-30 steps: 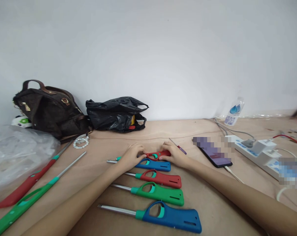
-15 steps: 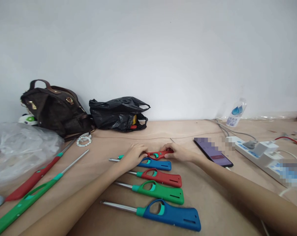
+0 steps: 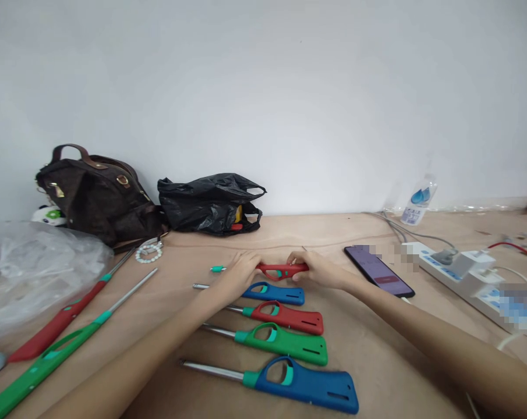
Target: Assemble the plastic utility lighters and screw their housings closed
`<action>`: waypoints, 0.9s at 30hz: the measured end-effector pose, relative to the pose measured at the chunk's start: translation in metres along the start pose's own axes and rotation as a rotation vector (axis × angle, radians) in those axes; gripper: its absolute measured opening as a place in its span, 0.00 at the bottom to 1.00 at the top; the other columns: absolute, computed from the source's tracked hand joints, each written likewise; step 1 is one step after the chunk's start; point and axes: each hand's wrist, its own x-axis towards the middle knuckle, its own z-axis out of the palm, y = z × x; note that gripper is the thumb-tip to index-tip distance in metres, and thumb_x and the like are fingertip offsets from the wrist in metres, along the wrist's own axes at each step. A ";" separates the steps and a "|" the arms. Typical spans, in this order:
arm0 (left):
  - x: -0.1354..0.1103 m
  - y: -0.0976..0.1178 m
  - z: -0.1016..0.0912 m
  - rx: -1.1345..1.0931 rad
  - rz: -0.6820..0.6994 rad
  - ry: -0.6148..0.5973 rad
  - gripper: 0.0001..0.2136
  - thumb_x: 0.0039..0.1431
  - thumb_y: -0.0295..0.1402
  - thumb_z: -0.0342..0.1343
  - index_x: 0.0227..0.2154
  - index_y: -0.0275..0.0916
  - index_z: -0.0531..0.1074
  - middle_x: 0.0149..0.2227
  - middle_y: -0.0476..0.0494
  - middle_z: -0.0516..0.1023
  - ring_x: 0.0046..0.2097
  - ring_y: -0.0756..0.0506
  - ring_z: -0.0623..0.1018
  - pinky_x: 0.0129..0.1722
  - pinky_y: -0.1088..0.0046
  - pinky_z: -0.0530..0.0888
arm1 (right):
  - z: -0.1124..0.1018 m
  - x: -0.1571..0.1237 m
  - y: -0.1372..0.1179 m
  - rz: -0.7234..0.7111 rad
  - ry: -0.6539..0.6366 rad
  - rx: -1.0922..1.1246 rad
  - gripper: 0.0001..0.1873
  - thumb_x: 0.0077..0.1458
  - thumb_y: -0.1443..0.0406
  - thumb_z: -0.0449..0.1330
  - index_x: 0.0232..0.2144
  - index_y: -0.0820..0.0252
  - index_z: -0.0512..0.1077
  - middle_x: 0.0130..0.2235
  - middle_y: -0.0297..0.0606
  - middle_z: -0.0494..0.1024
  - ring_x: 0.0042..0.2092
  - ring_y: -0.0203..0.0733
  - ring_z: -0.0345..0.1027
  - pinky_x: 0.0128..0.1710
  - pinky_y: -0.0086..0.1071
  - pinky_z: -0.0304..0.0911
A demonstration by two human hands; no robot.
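Observation:
Both my hands hold one small red lighter point(image 3: 282, 270) at the far end of a row on the table. My left hand point(image 3: 240, 273) grips its front part, with the green-tipped nozzle sticking out to the left. My right hand point(image 3: 314, 269) is closed on the rear of its handle. Nearer me lie a blue lighter point(image 3: 274, 293), a red lighter point(image 3: 289, 317), a green lighter point(image 3: 285, 342) and a large blue lighter point(image 3: 307, 386), all with metal nozzles pointing left.
At left lie a long red lighter point(image 3: 53, 326), a long green lighter point(image 3: 36, 372) and a clear plastic bag point(image 3: 31, 267). A brown handbag point(image 3: 97, 195) and a black plastic bag point(image 3: 211, 203) stand by the wall. A phone point(image 3: 379, 270), power strip point(image 3: 464, 267) and bottle point(image 3: 416, 201) sit right.
The small red lighter has moved slightly away from me, off the blue one, still held in both hands. My view has shifted a little.

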 end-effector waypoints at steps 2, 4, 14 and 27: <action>0.000 -0.002 -0.002 0.002 0.025 0.043 0.03 0.60 0.23 0.52 0.35 0.36 0.69 0.39 0.42 0.73 0.44 0.41 0.71 0.45 0.63 0.69 | -0.003 -0.001 0.000 0.022 -0.003 -0.055 0.06 0.50 0.68 0.60 0.33 0.61 0.71 0.30 0.35 0.73 0.32 0.40 0.66 0.31 0.29 0.56; 0.000 -0.003 -0.003 -0.002 0.051 0.069 0.04 0.60 0.24 0.51 0.35 0.36 0.69 0.39 0.42 0.72 0.43 0.41 0.71 0.45 0.63 0.69 | -0.005 -0.002 0.000 0.023 0.006 -0.122 0.04 0.51 0.67 0.59 0.31 0.61 0.72 0.28 0.36 0.73 0.31 0.40 0.65 0.30 0.29 0.55; -0.001 -0.009 -0.003 0.049 0.105 0.114 0.05 0.62 0.24 0.47 0.35 0.37 0.67 0.39 0.41 0.70 0.43 0.41 0.70 0.45 0.63 0.69 | 0.002 -0.004 0.001 -0.082 0.156 -0.272 0.06 0.56 0.69 0.57 0.37 0.63 0.73 0.33 0.42 0.77 0.34 0.41 0.68 0.33 0.29 0.56; -0.004 -0.004 -0.008 0.159 0.213 0.128 0.10 0.59 0.18 0.42 0.36 0.35 0.66 0.37 0.40 0.68 0.42 0.40 0.68 0.43 0.64 0.68 | -0.001 -0.006 -0.004 -0.149 0.081 -0.531 0.06 0.61 0.68 0.52 0.38 0.62 0.68 0.37 0.44 0.76 0.37 0.45 0.69 0.33 0.31 0.54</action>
